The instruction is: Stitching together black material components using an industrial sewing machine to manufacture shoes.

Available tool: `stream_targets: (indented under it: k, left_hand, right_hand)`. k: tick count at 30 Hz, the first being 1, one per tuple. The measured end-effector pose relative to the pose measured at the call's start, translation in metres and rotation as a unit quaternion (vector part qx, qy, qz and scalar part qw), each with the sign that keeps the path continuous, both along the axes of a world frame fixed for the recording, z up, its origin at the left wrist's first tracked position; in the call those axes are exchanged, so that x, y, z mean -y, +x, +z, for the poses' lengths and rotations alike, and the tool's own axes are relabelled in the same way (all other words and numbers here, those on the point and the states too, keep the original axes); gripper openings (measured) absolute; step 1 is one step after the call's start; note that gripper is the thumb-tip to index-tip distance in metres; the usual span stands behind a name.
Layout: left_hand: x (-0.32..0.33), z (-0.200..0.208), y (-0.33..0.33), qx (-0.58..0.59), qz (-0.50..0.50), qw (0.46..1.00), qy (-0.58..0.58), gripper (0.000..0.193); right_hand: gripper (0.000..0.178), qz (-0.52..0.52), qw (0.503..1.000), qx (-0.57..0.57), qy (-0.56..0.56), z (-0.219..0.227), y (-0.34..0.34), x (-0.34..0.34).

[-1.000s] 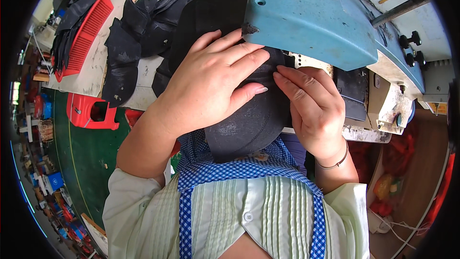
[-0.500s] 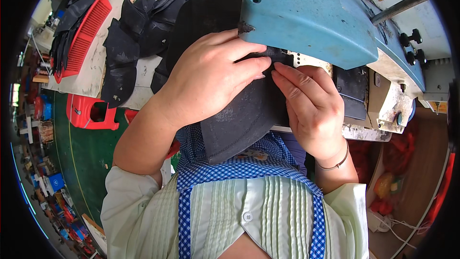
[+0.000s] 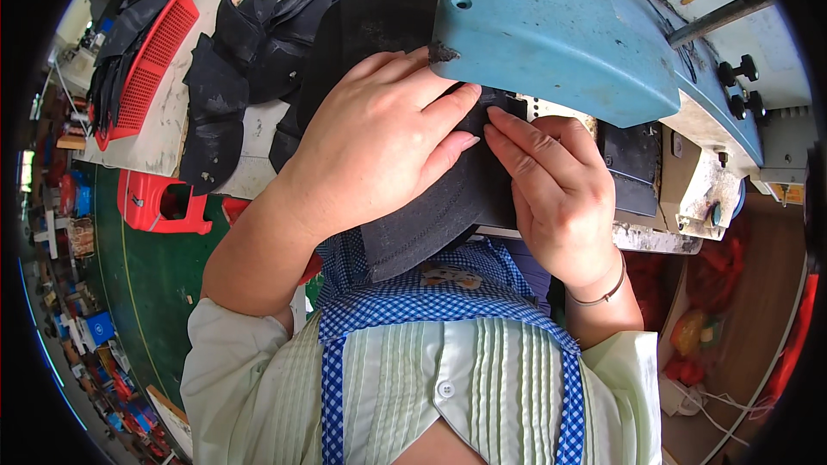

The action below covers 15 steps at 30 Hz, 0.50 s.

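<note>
Under the front edge of the blue machine head (image 3: 551, 43), a black sheet piece (image 3: 422, 220) is held on the work surface, its near end overhanging toward the blue checked apron (image 3: 448, 310). Compared with half a second ago, the near corner of the piece is found slightly higher, and more of the apron's print is exposed; a small advance toward the machine is judged to have been made, with the work still under way. The left hand (image 3: 370, 146) is laid over the piece, fingers extended, thumb parted from forefinger, nothing gripped. The fingertips of the right hand (image 3: 560, 189) are set together on the piece's right side; as its thumb is hidden, whether a pinch is applied cannot be told. On the stained white tabletop (image 3: 159, 151), overlapping black cut pieces (image 3: 220, 86) are heaped to the left, beside a red basket (image 3: 155, 73) in which similar dark pieces are stacked. Below, a red stool (image 3: 164, 202) is noted on the green floor (image 3: 155, 275). At far right, white cables (image 3: 715, 422) are seen.
</note>
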<state>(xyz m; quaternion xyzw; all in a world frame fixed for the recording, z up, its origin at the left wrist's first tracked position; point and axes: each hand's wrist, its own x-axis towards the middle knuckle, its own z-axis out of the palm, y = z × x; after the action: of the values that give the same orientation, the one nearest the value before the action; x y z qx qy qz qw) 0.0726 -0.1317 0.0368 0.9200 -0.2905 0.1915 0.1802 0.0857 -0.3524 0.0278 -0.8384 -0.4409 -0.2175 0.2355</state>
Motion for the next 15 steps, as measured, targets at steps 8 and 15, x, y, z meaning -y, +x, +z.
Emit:
stream_targets:
  k: [8, 15]
  left_hand:
    - [0.000, 0.001, 0.003, -0.001, 0.014, 1.000, 0.007, 0.036]
    - [-0.001, -0.001, 0.011, 0.011, 0.023, 1.000, 0.007, 0.037]
  right_hand:
    - [0.044, -0.006, 1.000, 0.009, -0.014, 0.002, 0.000, -0.002]
    - [0.045, -0.012, 1.000, 0.006, -0.008, 0.002, 0.000, -0.002]
